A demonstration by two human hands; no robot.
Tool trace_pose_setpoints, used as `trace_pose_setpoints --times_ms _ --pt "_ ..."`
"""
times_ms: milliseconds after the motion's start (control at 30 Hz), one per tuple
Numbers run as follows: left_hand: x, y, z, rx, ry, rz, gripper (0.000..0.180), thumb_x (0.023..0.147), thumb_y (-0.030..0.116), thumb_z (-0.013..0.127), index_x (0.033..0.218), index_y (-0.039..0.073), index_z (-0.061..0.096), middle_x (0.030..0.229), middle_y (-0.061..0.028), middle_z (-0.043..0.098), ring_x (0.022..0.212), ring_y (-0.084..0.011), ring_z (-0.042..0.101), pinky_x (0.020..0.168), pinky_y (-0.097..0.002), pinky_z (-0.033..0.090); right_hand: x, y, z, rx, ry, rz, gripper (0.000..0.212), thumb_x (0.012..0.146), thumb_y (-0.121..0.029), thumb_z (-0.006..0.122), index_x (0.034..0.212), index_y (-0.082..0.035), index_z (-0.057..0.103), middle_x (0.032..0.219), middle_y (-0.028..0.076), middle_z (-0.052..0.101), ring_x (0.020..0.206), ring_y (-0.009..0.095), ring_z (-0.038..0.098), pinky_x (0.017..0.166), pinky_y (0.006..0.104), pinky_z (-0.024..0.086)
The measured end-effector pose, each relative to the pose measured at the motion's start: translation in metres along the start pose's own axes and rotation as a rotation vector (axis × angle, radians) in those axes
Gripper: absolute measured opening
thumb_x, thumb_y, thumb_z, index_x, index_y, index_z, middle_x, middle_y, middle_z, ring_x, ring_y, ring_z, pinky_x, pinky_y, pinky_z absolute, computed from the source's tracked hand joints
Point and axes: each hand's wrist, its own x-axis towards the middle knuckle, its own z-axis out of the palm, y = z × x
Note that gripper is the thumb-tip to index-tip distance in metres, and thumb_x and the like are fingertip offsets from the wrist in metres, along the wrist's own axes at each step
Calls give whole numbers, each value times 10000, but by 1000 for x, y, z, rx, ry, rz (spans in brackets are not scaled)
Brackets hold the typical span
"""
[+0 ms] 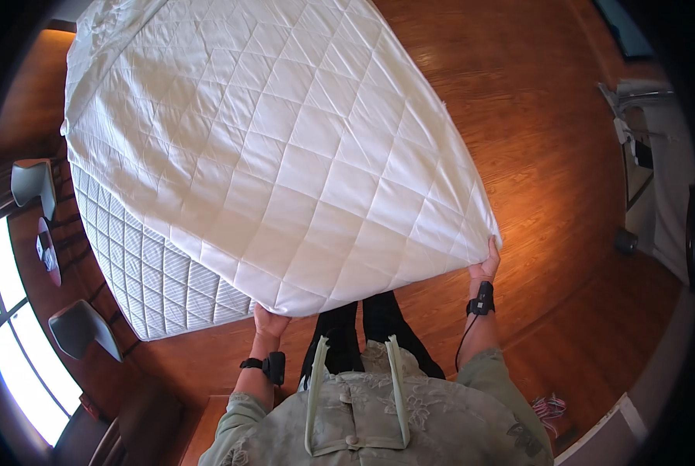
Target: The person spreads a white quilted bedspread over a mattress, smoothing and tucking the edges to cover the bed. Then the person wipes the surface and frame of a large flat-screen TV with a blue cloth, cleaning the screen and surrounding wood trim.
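Observation:
A white quilted mattress protector [301, 155] is spread over most of a bed mattress [153, 272]. The mattress's paler grey-white quilted top shows bare along the left and near-left side. My left hand [269, 320] grips the near edge of the protector, its fingers mostly hidden under the cloth. At the near right corner, my right hand [487, 264] is closed on the protector, thumb on top. Between my hands the cloth's near edge is drawn fairly taut, while wrinkles run across its far left part. Both wrists wear black strapped devices.
Brown wooden floor [534, 116] lies to the right. On the left stand two grey chairs [83, 330] and a small round table [48, 252], near a bright window [25, 334]. A bundle of cord [549, 408] is on the floor at lower right.

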Motion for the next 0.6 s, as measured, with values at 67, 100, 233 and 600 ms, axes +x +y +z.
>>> trace_pose_setpoints --times_ms 67,100,233,600 --pt "-5 2 -8 19 89 26 495 958 347 418 1352 49 442 1371 -137 496 1242 -328 487 1050 -525 383 17 20 -11 -38 132 -15 481 898 -268 645 1270 4 508 1229 147 593 1105 323 574 969 458 458" --pt "-1 2 -10 32 123 19 499 954 349 427 1353 50 441 1371 -136 497 1244 -327 486 1046 -523 389 30 26 -24 -110 203 -42 481 884 -251 665 1261 8 514 1215 145 597 1083 311 583 935 452 478" --pt "-10 13 -26 64 21 129 465 935 262 498 1338 34 455 1345 -153 517 1215 -300 516 1021 -477 430 59 36 -14 -339 480 -36 447 862 -188 694 1243 -19 531 1144 105 617 999 265 607 814 413 525" --pt "17 10 -40 431 85 343 335 907 58 495 1232 -10 541 1186 -134 621 1058 -233 614 919 -379 505 -35 140 -67 -936 -334 1213 571 928 -539 449 1052 -2 599 942 159 662 811 263 613 742 405 509"
